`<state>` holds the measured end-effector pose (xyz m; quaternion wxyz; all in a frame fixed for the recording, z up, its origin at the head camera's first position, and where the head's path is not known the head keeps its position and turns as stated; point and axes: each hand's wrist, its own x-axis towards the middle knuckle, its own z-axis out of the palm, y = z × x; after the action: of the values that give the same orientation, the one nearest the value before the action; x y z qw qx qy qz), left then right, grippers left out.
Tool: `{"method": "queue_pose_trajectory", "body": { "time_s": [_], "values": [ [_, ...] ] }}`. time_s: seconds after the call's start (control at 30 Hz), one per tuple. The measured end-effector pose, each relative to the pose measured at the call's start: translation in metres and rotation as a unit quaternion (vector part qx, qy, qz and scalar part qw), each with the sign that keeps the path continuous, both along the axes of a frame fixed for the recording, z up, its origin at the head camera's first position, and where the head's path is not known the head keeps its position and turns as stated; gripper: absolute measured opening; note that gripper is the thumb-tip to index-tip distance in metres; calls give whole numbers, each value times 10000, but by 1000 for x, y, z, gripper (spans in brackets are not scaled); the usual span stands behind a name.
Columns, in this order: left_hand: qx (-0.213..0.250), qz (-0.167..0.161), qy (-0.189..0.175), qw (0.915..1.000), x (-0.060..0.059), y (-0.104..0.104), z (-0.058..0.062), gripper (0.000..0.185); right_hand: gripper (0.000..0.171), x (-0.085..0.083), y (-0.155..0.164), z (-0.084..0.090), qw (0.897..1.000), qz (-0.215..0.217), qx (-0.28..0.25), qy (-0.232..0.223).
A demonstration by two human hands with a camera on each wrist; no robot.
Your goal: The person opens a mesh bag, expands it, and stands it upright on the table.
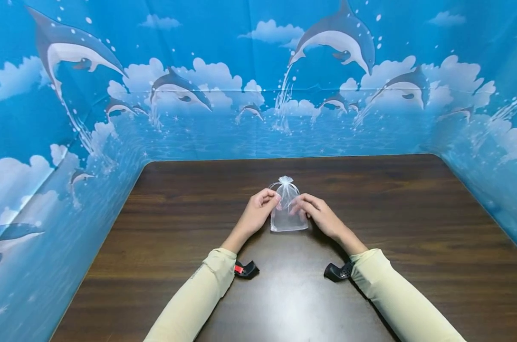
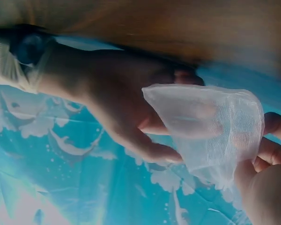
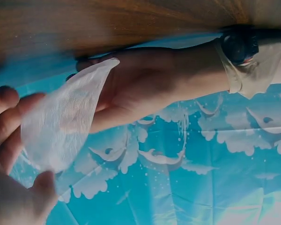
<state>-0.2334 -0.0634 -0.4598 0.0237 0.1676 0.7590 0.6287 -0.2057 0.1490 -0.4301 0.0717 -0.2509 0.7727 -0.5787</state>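
A blue dolphin-print backdrop walled in the scene at nine, twelve and three o'clock. Inside it lay a dark wooden table, with two pale-sleeved forearms coming in from six o'clock. The left hand sat at nine o'clock of the sheer organza pouch, its fingers curled in and pinching the pouch's left edge near the neck. The right hand sat at three o'clock of the pouch, its fingers bent over the right edge and pinching the fabric there. The pouch stood between the two hands near the table's middle, its lower end on the wood at six o'clock and its gathered, ribbon-tied top at twelve o'clock, clear of both hands.
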Motion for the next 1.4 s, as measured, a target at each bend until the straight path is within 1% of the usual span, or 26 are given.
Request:
{"method": "queue_pose_trajectory", "body": {
  "time_s": [0.03,0.13,0.2,0.27,0.3,0.37,0.47,0.7,0.83,0.9,1.07,1.13,1.2,1.27,1.4],
  "values": [
    [39,-106,11,9999,1,3,2,23,28,-1,1,1,9999,-95,-120,-44],
    [61,-345,57,9994,10,8,12,21,29,-1,1,1,9986,-473,-194,-155],
    [77,-346,68,9993,15,9,18,19,29,-2,1,0,9979,-598,-148,-216],
    [66,-252,70,9996,20,9,23,19,29,-1,0,-2,9975,-678,-49,-203],
    [81,-181,79,9998,21,8,24,20,29,-1,0,-2,9976,-671,-41,-192],
    [125,-84,89,9998,22,8,24,22,29,0,0,-4,9977,-657,-12,-176],
    [174,-53,148,9997,24,8,24,24,29,1,-1,-5,9978,-646,66,-143],
    [187,-85,308,9993,27,8,19,27,27,3,-2,-8,9984,-509,-134,-207],
    [116,-143,446,9988,25,8,20,26,22,1,-1,-8,9983,-565,5,-122],
    [130,-109,411,9990,23,8,22,26,19,-1,-1,-7,9982,-587,4,-85],
    [174,69,-11,9998,22,10,26,25,17,-2,0,-6,9985,-537,-64,-55],
    [98,72,-67,9999,23,10,26,23,17,-2,0,-7,9986,-520,-23,-36],
    [48,48,-5,10000,24,10,26,21,17,-1,0,-7,9986,-536,27,-5],
    [-16,6,144,9999,24,11,25,18,18,-1,-1,-7,9980,-624,40,46],
    [-32,-109,400,9991,24,11,26,16,19,-1,-2,-6,9974,-723,19,-27]
  ]
}}
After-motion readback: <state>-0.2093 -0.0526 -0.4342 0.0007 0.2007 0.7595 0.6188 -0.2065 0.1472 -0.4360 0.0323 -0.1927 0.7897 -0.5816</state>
